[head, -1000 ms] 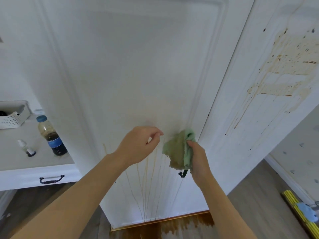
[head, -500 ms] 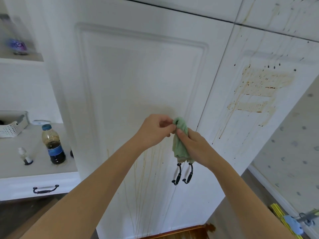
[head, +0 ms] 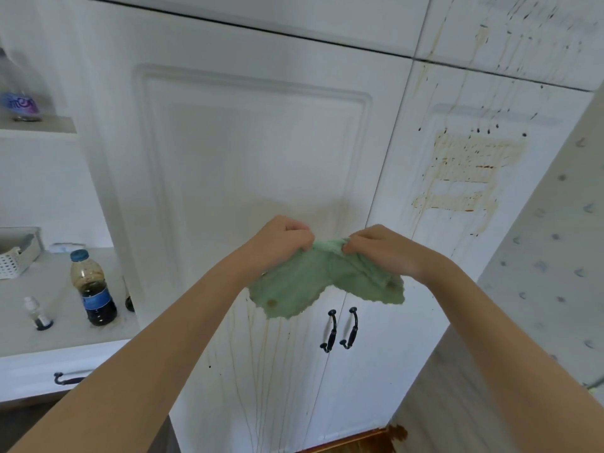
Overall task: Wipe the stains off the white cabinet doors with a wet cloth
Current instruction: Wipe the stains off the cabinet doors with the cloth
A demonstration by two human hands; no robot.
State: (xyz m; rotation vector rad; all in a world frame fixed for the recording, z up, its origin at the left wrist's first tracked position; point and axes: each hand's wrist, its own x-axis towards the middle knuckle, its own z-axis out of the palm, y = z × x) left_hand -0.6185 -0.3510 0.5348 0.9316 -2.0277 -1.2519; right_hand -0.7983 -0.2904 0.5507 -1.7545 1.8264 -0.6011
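Two big white cabinet doors stand right in front of me. The left door (head: pixel 255 165) is mostly white at the top, with thin brown drips running down its lower part. The right door (head: pixel 457 256) is much dirtier. It has a big brown stain (head: pixel 470 174) up high, dark dots above it, and a long drip down the side. Two dark handles (head: pixel 340 328) hang side by side where the doors meet.

To my left is a white counter (head: pixel 58 335). On it stands a bottle (head: pixel 93 289) with a blue cap and dark liquid inside. Near it is a tiny bottle (head: pixel 37 313), and a white basket (head: pixel 16 256) sits farther back.

I hold the green cloth (head: pixel 313 282) up in front of the doors, just above the handles. It has small brown spots. My left hand (head: pixel 281 240) pinches its top edge with curled fingers. My right hand (head: pixel 382 248) pinches the top edge too, close beside it. The cloth hangs down spread out between them.
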